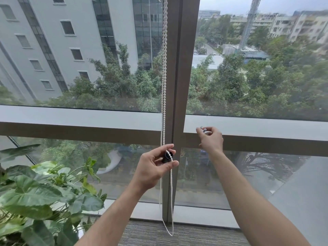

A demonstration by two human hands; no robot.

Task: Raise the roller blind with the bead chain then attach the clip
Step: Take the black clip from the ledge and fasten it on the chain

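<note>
Left hand (154, 166): you are curling your fingers and thumb around one small black clip (166, 157), holding it just in front of the vertical window post (177, 86), below the horizontal rail (88, 126).
Right hand (211, 139): you are pinching one small metallic piece (204, 129) between fingertips and thumb, up against the rail to the right of the post; what the piece is cannot be told.
Hands, count: two, both bare, well apart from each other, one on each side of the post.
Bead chain (164, 68): one white loop, showing as two strands hanging down along the left face of the post; one strand is running across the black clip in your left hand, and the loop's bottom is hanging just above the carpet (195, 235).
Roller blind: not in view; only the chain is showing.
Panes in view: four, two above the rail and two below.
Plant (40, 190): one, broad green leaves, standing at lower left, apart from your arms.
</note>
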